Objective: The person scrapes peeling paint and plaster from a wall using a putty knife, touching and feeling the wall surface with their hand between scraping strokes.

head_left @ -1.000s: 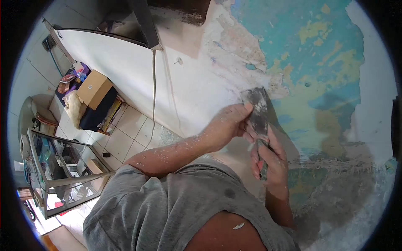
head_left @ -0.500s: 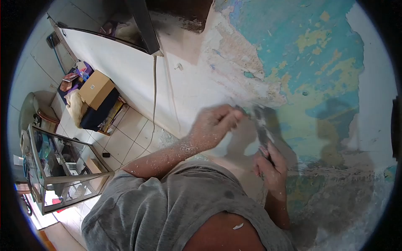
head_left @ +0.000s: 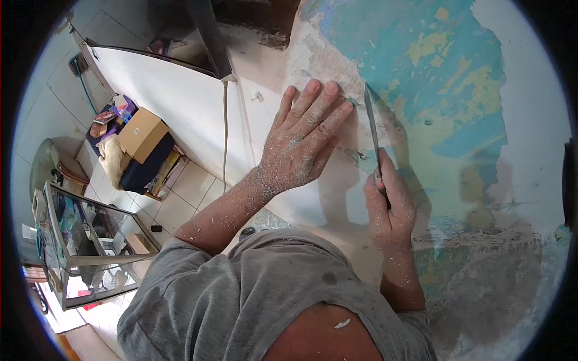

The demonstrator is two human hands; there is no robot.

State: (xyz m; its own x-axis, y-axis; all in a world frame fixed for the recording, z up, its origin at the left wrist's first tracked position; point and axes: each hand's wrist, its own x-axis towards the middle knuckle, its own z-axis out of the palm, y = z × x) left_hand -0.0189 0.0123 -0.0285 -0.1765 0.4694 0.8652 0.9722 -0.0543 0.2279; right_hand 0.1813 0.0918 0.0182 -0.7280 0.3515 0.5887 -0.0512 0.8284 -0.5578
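My left hand lies with fingers stretched out at the white part of the wall, beside a patch of bare, rough plaster. Pale dust and flakes coat the hand and forearm. My right hand is closed around the lower end of a knife with a long, narrow metal blade. The blade points up, seen nearly edge-on, its tip by the border of the turquoise and yellow paint. Whether the tip touches the wall is hard to tell. The handle is mostly hidden in my fingers.
A dark-framed glass panel juts out at the upper left, with a cable hanging below. Farther left are a cardboard box on a dark-covered stand and a glass cabinet on the tiled floor. Rough grey wall lies at the lower right.
My left hand has gone from closed fingers near the blade to spread fingers higher at the wall. My right hand has moved up with the knife, and the blade has turned edge-on.
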